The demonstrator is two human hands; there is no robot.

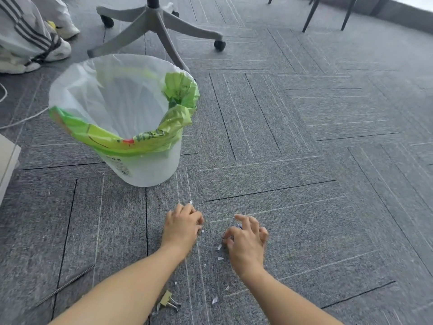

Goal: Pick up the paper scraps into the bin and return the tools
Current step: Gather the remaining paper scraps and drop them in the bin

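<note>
A white bin (145, 165) lined with a white and green bag stands on the grey carpet, ahead and left of my hands. My left hand (181, 227) rests low on the carpet with its fingers curled under; what it holds is hidden. My right hand (247, 240) is beside it, thumb and fingers curled round a small bunch of paper scraps (238, 227) with blue print. Small white scraps (219, 247) lie scattered between and below my hands, one larger scrap (214, 300) nearer to me. A gold binder clip (167, 301) lies by my left forearm.
A thin metal rod (65, 286) lies on the carpet at lower left. A grey office chair base (154, 29) on castors stands behind the bin. A person's feet in pale shoes (58, 49) are at far left. Dark table legs (311, 15) rise at the back right.
</note>
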